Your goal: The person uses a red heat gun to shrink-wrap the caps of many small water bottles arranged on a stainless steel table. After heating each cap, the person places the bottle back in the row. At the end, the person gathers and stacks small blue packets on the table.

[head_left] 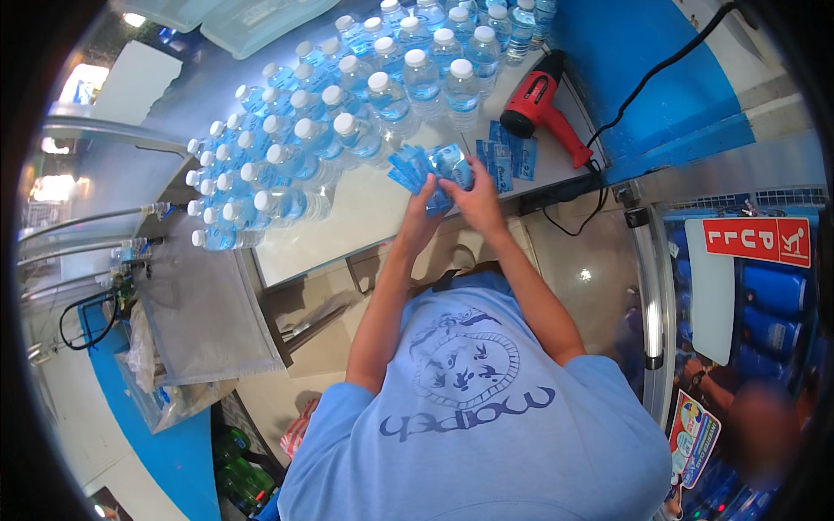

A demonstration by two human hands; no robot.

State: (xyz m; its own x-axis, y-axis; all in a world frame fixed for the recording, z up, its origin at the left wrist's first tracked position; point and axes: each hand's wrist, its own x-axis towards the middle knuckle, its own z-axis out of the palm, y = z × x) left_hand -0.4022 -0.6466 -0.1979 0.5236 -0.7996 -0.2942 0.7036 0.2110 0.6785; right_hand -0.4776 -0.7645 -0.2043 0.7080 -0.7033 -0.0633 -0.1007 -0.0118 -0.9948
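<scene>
In front of my body, at the table's near edge, both hands hold blue printed bottle labels. My left hand (420, 211) is closed on a fanned bunch of labels (407, 170). Right beside it, my right hand (479, 201) pinches a wider, shiny label (449, 161) at the bunch's right side. Whether that one is apart from the bunch I cannot tell. More flat blue labels (523, 156) lie on the white table (304, 246) just right of my hands. Behind and to the left stand rows of clear water bottles (380, 95) with white caps.
A red and black heat gun (544, 102) lies at the right of the table, with a black cord (658, 71) along the blue wall. Metal pipes (95, 221) run at the left. A glass door with a red sign (756, 240) stands at the right; a blurred person (764, 430) is beyond.
</scene>
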